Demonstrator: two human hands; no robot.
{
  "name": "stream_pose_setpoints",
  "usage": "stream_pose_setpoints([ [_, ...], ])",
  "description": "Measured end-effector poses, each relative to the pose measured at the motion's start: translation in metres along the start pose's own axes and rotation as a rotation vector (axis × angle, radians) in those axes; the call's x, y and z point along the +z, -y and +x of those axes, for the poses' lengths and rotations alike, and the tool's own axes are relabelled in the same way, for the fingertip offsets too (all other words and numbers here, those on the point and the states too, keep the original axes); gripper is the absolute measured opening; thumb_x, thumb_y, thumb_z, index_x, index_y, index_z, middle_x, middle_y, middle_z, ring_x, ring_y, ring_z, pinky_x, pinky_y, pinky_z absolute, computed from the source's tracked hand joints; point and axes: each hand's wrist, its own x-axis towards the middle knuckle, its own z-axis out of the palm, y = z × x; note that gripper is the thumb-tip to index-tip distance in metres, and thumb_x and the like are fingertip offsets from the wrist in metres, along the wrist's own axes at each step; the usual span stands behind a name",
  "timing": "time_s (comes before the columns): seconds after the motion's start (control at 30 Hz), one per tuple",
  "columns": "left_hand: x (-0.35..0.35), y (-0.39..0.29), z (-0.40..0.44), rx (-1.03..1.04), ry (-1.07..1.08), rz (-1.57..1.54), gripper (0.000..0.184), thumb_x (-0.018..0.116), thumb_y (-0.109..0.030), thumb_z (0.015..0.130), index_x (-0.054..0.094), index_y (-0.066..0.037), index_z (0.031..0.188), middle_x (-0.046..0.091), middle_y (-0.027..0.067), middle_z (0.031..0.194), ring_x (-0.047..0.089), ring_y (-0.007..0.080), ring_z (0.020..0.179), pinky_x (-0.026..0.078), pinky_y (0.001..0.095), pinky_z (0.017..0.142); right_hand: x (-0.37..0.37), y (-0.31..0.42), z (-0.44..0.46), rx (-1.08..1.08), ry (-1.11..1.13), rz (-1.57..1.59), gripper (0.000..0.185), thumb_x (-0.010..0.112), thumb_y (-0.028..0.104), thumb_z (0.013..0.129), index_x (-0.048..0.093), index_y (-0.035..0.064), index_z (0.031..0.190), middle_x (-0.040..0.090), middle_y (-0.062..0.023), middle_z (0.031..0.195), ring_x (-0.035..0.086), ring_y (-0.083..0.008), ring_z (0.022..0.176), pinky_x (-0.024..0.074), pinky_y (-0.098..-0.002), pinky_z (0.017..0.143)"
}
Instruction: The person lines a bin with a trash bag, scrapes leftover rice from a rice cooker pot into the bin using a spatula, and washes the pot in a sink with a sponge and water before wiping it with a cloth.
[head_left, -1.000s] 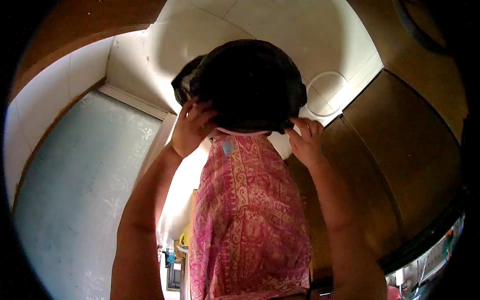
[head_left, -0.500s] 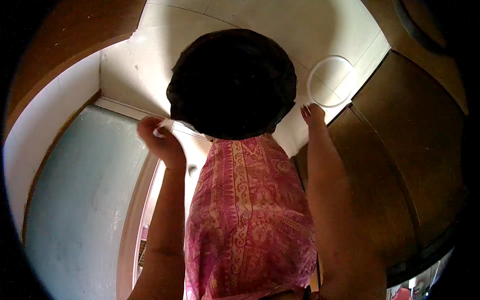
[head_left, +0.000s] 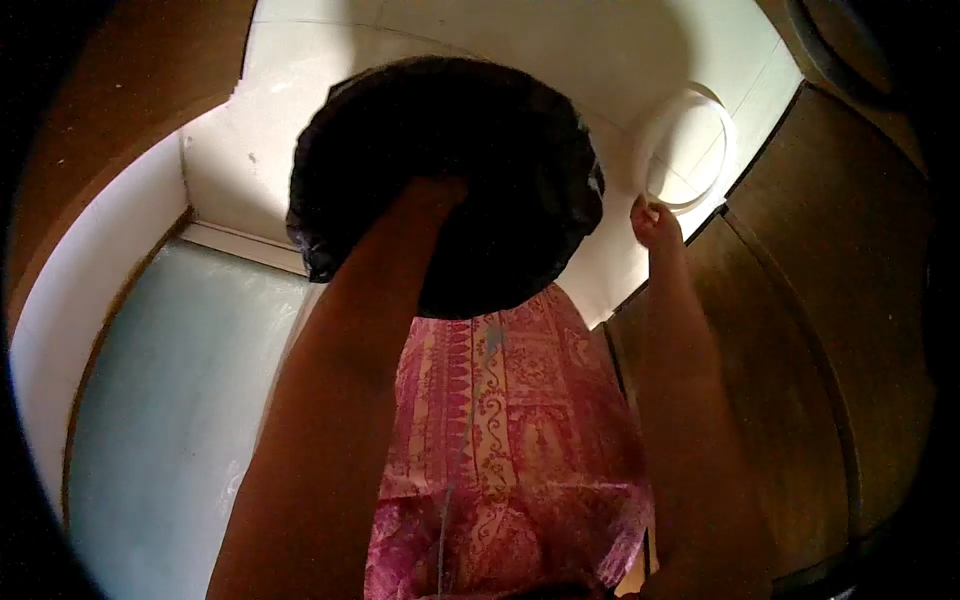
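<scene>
A black bag (head_left: 510, 120) lines a round container, its wide mouth facing up and its inside very dark. My left hand (head_left: 440, 190) reaches into that mouth, and its fingers are lost in the dark. To the right, my right hand (head_left: 657, 222) has its fingers closed on the lower edge of a white ring (head_left: 728, 150). The ring looks blurred and slightly tilted against the pale floor.
Pink patterned cloth (head_left: 510, 450) hangs below the bag, between my forearms. On the left is a pale blue door-like panel (head_left: 180, 380), with a white wall beside it. Brown wooden panels (head_left: 780, 370) stand on the right. The tiled floor (head_left: 600, 40) shows behind the bag.
My left hand has moved from the bag's left rim into its mouth. My right hand has left the bag's right rim, moved to the ring and taken hold; the ring has tilted.
</scene>
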Motion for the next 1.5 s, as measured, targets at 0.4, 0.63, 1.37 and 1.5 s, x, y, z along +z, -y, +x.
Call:
stream_pose_setpoints([
  [0.4, -0.199, 0.062, -0.142, -0.488, -0.348, -1.236, 0.045, 0.051, -0.012, 0.088, 0.039, -0.003, 0.13, 0.045, 0.0186, 0.128, 0.047, 0.0297, 0.114, 0.041, 0.039, 0.093, 0.017, -0.22, -0.297, -0.902, 0.357, -1.735, 0.023, 0.055, 0.009, 0.085, 0.039, -0.0009, 0.1, 0.058, -0.014, 0.076, 0.063, -0.0266, 0.065, 0.0537, -0.0363, 0.052],
  [0.63, -0.181, 0.07, -0.119, -0.517, -0.129, -0.739, 0.053, 0.058, -0.009, 0.08, 0.04, 0.001, 0.129, 0.056, 0.0251, 0.103, 0.056, 0.0397, 0.092, 0.046, 0.0427, 0.081, 0.033, -0.22, -0.236, -0.798, 0.191, -1.96, 0.031, 0.052, 0.004, 0.085, 0.038, -0.0015, 0.112, 0.06, -0.0214, 0.09, 0.064, -0.0319, 0.077, 0.0541, -0.0396, 0.056],
  [1.37, -0.109, 0.15, -0.259, -1.452, -1.199, -2.193, 0.036, 0.051, -0.023, 0.092, 0.041, -0.001, 0.119, 0.055, 0.0174, 0.108, 0.06, 0.0318, 0.092, 0.057, 0.0408, 0.076, -0.055, -0.196, -0.317, -0.803, 0.523, -2.101, 0.029, 0.054, 0.026, 0.09, 0.053, 0.0005, 0.104, 0.058, -0.016, 0.1, 0.059, -0.0233, 0.089, 0.0481, -0.0349, 0.075],
  [1.5, -0.109, 0.194, -0.251, -1.529, -1.115, -2.327, 0.044, 0.049, -0.034, 0.092, 0.041, -0.002, 0.12, 0.054, 0.0142, 0.111, 0.054, 0.0311, 0.101, 0.052, 0.0451, 0.084, -0.064, -0.209, -0.363, -0.807, 0.364, -2.188, 0.024, 0.053, 0.024, 0.09, 0.056, 0.002, 0.101, 0.06, -0.0128, 0.095, 0.059, -0.0218, 0.087, 0.0466, -0.0333, 0.076],
])
